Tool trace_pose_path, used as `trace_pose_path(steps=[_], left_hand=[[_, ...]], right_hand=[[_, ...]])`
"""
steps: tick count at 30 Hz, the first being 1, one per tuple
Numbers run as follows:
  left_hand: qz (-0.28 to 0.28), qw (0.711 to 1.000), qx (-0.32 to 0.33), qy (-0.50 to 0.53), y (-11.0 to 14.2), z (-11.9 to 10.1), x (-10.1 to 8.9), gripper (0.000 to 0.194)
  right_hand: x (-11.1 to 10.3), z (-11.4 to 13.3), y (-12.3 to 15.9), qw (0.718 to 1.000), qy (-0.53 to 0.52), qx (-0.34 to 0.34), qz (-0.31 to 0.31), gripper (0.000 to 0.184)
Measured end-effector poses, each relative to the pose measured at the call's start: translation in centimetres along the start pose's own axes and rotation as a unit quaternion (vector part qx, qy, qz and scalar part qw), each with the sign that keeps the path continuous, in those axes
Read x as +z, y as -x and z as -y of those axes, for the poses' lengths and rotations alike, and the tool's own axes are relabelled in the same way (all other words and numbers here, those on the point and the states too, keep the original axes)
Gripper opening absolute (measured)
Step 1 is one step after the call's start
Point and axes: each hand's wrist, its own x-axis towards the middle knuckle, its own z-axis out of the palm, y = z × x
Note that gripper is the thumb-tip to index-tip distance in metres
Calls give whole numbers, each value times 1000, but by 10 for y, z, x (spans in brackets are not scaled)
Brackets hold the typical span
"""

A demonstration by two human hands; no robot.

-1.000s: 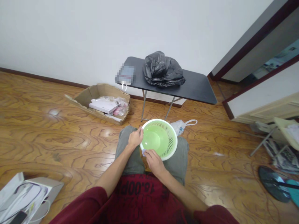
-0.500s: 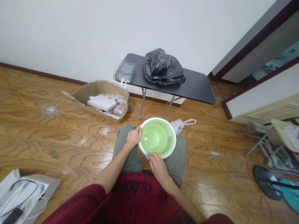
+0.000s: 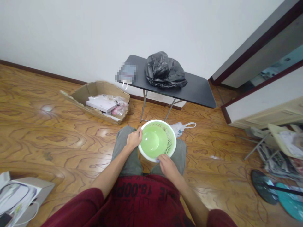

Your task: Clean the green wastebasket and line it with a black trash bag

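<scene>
A round green plastic colander basin with a white rim and a perforated side rests on my lap between my knees. My left hand is closed on its left rim, thumb toward the inside. At the near rim, my right hand pinches a small bluish-purple cloth against the edge. Most of that cloth is hidden by my fingers, so its full shape does not show. Nothing lies inside the basin.
A black folding table against the wall bears a crumpled black plastic bag. On the floor are an open cardboard box, a white plastic bag, a box of cables and a dark fan-like object.
My right hand has slid rightward along the near rim with the purple cloth. My left hand keeps its hold on the left rim. The whole view has shifted slightly.
</scene>
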Motion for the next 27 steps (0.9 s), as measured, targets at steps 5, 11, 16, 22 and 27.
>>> trace_pose_path(steps=[5,11,16,22,27], left_hand=[[-4,1000,2,3,0,-1,1,48],[-7,1000,3,13,0,-1,3,48],[-10,1000,1,10,-1,2,5,49],[-7,1000,-2,17,0,2,3,50],[-5,1000,-12,16,1,0,2,50]], right_hand=[[-20,-3,-7,990,70,96,73,33],[-2,24,-21,992,-69,105,32,35],[25,48,-36,980,-145,124,-50,30],[24,49,-35,982,-147,112,-46,31],[4,30,-14,991,-86,102,-8,33]])
